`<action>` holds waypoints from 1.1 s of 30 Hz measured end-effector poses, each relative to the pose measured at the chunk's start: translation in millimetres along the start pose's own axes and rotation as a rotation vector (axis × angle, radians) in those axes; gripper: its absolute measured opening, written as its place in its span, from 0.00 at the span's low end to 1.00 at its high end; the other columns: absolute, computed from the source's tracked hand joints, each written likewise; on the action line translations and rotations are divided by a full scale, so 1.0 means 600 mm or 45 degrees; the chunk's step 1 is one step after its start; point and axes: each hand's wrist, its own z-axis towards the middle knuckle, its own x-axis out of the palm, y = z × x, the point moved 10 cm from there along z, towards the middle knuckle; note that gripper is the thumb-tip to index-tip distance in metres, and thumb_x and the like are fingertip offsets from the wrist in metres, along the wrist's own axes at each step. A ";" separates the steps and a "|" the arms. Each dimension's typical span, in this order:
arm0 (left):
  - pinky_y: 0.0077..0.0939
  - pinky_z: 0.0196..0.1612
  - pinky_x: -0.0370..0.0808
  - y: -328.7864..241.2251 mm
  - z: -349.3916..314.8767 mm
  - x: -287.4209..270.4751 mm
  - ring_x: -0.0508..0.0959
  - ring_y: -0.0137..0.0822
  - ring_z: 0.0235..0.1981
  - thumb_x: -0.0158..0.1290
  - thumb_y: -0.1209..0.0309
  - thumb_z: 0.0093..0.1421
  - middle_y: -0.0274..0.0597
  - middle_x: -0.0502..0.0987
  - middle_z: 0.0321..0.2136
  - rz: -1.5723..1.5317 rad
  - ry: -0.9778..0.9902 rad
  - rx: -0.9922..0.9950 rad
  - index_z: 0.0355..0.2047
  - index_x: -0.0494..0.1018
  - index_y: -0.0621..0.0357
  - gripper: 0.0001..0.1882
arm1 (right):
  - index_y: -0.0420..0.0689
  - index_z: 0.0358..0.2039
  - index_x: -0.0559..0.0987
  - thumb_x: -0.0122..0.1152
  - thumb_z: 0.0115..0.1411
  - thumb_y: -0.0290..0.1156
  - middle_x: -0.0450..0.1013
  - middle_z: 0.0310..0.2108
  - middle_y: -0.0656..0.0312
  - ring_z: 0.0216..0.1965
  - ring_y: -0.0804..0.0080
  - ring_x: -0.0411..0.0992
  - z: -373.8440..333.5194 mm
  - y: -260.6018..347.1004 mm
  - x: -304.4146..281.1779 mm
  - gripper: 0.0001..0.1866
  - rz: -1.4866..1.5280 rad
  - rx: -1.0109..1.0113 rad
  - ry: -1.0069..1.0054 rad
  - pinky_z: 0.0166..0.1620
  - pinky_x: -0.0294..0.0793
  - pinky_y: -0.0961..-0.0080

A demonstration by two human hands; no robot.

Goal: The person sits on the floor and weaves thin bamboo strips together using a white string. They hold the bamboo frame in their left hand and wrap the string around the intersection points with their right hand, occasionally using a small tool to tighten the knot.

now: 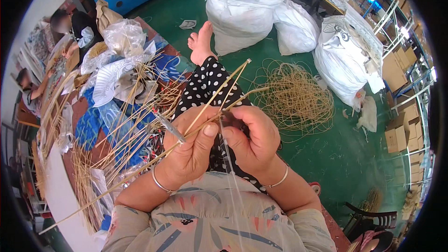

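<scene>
In front of my chest, thin bamboo strips are joined into a narrow pointed frame, with small white bindings at the tip and near my left hand. My left hand is closed around the strips, its thumb pressed along one of them. A grey, blade-like metal tool sticks out beside its fingers; whether those fingers hold it is hidden. My right hand pinches at a joint of the strips, where a thin white thread runs down across my lap. One long strip extends to the lower left.
Loose bamboo strips and blue printed cloth lie at my left. A tangled coil of thin strips is on the green floor. Big white sacks stand ahead, shelves with cardboard boxes at right. A person works at far left.
</scene>
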 end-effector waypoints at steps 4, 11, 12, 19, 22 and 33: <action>0.13 0.25 0.66 -0.001 0.000 -0.001 0.68 0.23 0.23 0.39 0.71 0.61 0.41 0.71 0.29 0.052 0.009 0.030 0.37 0.67 0.71 0.13 | 0.37 0.32 0.69 0.60 0.45 0.25 0.69 0.23 0.55 0.21 0.63 0.68 -0.001 -0.002 0.003 0.13 0.010 -0.024 0.011 0.25 0.67 0.74; 0.14 0.24 0.66 0.000 0.001 0.001 0.68 0.24 0.22 0.40 0.70 0.60 0.40 0.71 0.26 0.030 0.018 -0.001 0.38 0.67 0.70 0.13 | 0.38 0.32 0.70 0.59 0.46 0.25 0.69 0.24 0.55 0.21 0.62 0.68 0.001 -0.002 0.009 0.12 0.050 0.001 0.077 0.25 0.66 0.75; 0.14 0.24 0.66 0.006 0.000 0.002 0.68 0.24 0.22 0.40 0.70 0.60 0.39 0.71 0.25 0.022 0.046 -0.032 0.38 0.67 0.70 0.13 | 0.38 0.32 0.70 0.60 0.45 0.25 0.69 0.24 0.55 0.21 0.64 0.68 0.002 -0.002 0.006 0.12 0.065 0.027 0.082 0.25 0.66 0.76; 0.25 0.26 0.69 0.037 -0.006 0.014 0.72 0.39 0.23 0.46 0.76 0.56 0.47 0.72 0.26 -0.065 0.199 -0.195 0.33 0.69 0.65 0.06 | 0.39 0.34 0.71 0.63 0.40 0.24 0.70 0.26 0.60 0.21 0.73 0.66 0.036 0.029 -0.045 0.17 0.152 0.118 0.089 0.24 0.65 0.82; 0.28 0.24 0.68 0.025 -0.010 0.043 0.71 0.42 0.21 0.46 0.75 0.55 0.44 0.71 0.23 -0.079 0.421 -0.113 0.30 0.69 0.63 0.04 | 0.38 0.34 0.71 0.62 0.43 0.28 0.70 0.27 0.59 0.23 0.73 0.67 0.081 0.066 -0.029 0.16 -0.228 -0.297 0.350 0.26 0.65 0.82; 0.30 0.24 0.68 0.024 -0.040 0.054 0.72 0.42 0.22 0.47 0.75 0.53 0.43 0.70 0.21 -0.126 0.591 -0.087 0.30 0.68 0.61 0.04 | 0.42 0.24 0.71 0.59 0.47 0.31 0.66 0.17 0.63 0.18 0.69 0.64 0.065 0.015 0.089 0.08 0.255 -0.065 1.061 0.21 0.60 0.78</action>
